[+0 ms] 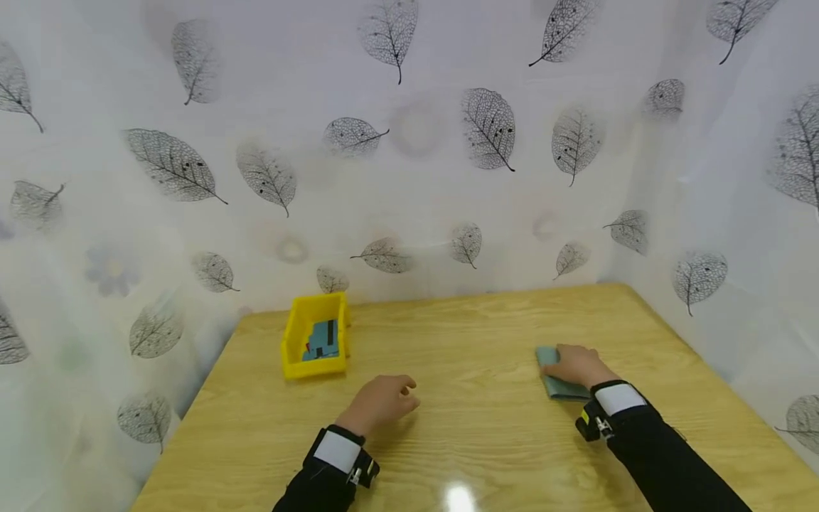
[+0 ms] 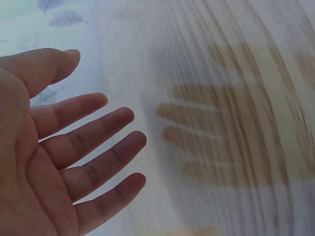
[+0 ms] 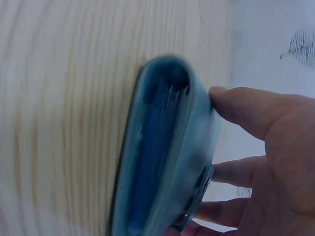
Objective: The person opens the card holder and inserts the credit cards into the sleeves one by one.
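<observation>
A folded blue-green wallet (image 3: 197, 142) lies on the wooden table, its open edge showing layers inside and a clasp tab (image 3: 198, 196) on its upper cover. My right hand (image 1: 581, 365) holds it from above: the thumb (image 3: 236, 101) is at the cover near one end, and the other fingers bend in beside the tab, their lowest tips partly hidden. In the head view the hand covers much of the wallet (image 1: 566, 390). My left hand (image 1: 382, 402) hovers over the table with fingers loosely spread and nothing in the palm (image 2: 34, 191).
A yellow bin (image 1: 313, 368) stands at the table's back left, holding blue-grey flat pieces (image 1: 325, 334) with dark markings. Leaf-printed curtains (image 1: 422, 192) hang behind the table (image 1: 461, 427) and along both sides.
</observation>
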Tool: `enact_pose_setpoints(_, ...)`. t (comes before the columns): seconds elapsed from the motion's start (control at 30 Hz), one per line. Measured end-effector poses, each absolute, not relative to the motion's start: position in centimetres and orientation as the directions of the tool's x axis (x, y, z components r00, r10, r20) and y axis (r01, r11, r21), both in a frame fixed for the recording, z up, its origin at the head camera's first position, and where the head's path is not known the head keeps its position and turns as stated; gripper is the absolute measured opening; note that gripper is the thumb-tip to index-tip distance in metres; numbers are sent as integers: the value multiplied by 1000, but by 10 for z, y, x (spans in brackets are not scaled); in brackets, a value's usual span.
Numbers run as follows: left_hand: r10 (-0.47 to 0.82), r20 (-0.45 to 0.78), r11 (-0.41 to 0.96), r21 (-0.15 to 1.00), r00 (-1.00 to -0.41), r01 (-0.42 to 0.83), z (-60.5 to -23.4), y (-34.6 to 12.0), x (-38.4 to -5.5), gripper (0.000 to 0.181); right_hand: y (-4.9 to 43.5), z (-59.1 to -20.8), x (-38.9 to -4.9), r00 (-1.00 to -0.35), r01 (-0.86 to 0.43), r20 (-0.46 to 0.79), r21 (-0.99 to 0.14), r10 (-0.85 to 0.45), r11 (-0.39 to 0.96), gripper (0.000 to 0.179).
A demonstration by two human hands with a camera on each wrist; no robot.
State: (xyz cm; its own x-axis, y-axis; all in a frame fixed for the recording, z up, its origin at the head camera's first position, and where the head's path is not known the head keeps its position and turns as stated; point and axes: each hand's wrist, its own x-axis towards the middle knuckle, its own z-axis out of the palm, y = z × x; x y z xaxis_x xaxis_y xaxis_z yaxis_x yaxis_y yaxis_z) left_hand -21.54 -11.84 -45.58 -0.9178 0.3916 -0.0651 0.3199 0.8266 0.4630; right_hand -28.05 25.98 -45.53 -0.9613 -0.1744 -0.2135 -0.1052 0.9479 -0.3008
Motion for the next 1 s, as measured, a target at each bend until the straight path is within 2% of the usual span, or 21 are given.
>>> enact_pose_setpoints(0.23, 436, -8, 824, 404, -900, 396, -459, -94, -217, 35, 172, -451, -272, -947, -171, -218, -285, -237, 943, 65)
enact_pose_setpoints(0.47, 425, -65, 827, 433, -903, 359, -456, -71, -220, 46, 112, -451, -252, -920, -254, -191, -374, -342, 892, 50)
enact_pose_setpoints(0.67, 413, -77, 868, 336, -907, 366, -449, -57, -222, 58, 93, -453, -245, -900, -316, -148, -431, -411, 845, 42)
enact_pose_setpoints(0.87, 452, -64, 874, 230, -890, 427, -445, -48, -218, 47, 92, -454, -242, -894, -347, -108, -446, -434, 825, 39)
enact_pose_setpoints(1.0, 428, -60, 895, 170, -902, 413, -443, -43, -216, 47, 95, -453, -243, -899, -345, -85, -463, -429, 816, 41)
